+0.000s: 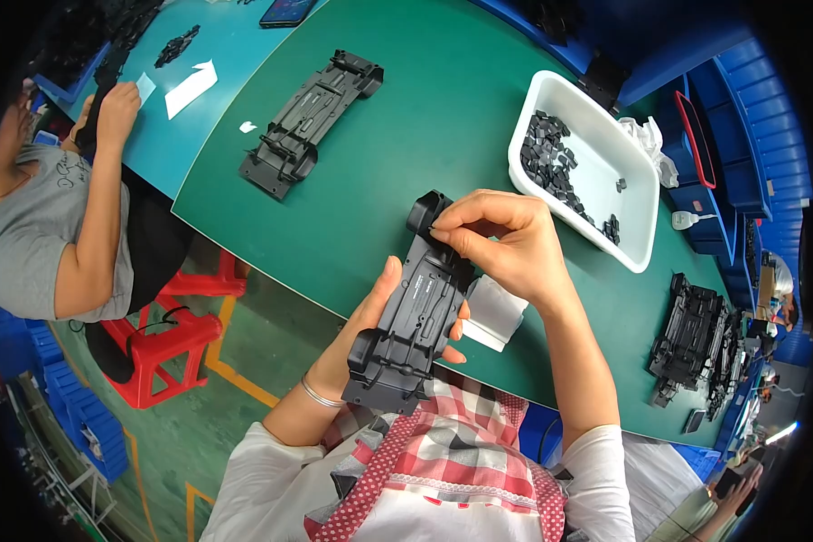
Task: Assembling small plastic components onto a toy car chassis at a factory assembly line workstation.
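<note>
My left hand [363,327] is wrapped around a long black plastic chassis [415,312], tilted over the front edge of the green table. Thumb and fingers grip it from both sides, with its far end pointing away from me. My right hand [513,242] is closed in a pinch at the chassis's far end, beside a curved wheel arch. Anything between those fingertips is too small to make out. Another black chassis [303,126] lies on the table to the far left. Small black plastic parts [549,161] are piled inside a white tub [643,248] at the far right.
A folded white sheet [495,314] lies below my right hand. Stacked black chassis [693,332] fill the table's right end. A white dropper bottle [688,219] stands near blue bins [745,135]. On the left, a co-worker [72,226] sits at a blue table beside red stools [158,361].
</note>
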A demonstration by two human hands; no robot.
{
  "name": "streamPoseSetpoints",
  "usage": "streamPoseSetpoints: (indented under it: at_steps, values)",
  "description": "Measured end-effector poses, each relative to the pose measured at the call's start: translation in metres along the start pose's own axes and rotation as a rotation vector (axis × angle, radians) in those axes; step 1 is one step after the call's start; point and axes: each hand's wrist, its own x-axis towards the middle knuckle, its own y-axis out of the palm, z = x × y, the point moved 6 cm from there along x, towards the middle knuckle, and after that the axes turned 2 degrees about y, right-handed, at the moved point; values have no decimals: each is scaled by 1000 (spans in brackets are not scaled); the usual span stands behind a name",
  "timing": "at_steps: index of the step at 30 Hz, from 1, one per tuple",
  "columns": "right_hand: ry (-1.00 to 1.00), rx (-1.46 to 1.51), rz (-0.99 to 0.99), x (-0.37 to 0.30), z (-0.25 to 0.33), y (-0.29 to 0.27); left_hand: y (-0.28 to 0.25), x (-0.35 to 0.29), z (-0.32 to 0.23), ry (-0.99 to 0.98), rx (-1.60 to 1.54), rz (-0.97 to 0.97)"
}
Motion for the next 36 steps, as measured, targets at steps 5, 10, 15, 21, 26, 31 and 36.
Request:
streamPoseSetpoints:
  at_steps: [5, 10, 15, 21, 26, 31, 36]
  values:
    - [-39, -17, 2, 0, 3, 1, 1, -1, -1, 4, -4, -11]
    - [-60, -4, -11, -1, 1, 0, 1, 0, 0, -1, -11, 0]
    - [-58, 4, -6, -1, 1, 0, -1, 0, 2, -9, -35, 6]
    - [-39, -5, 5, 0, 0, 1, -1, 0, 1, -2, -25, 10]
    - [-83, -26, -5, 0, 2, 1, -1, 0, 0, 2, -21, 14]
    - [-115, -60, 3, -1, 5, 1, 0, -1, 1, 0, -25, -3]
    - [-158, -118, 2, -1, 7, 3, 0, -2, 0, 15, -2, 7]
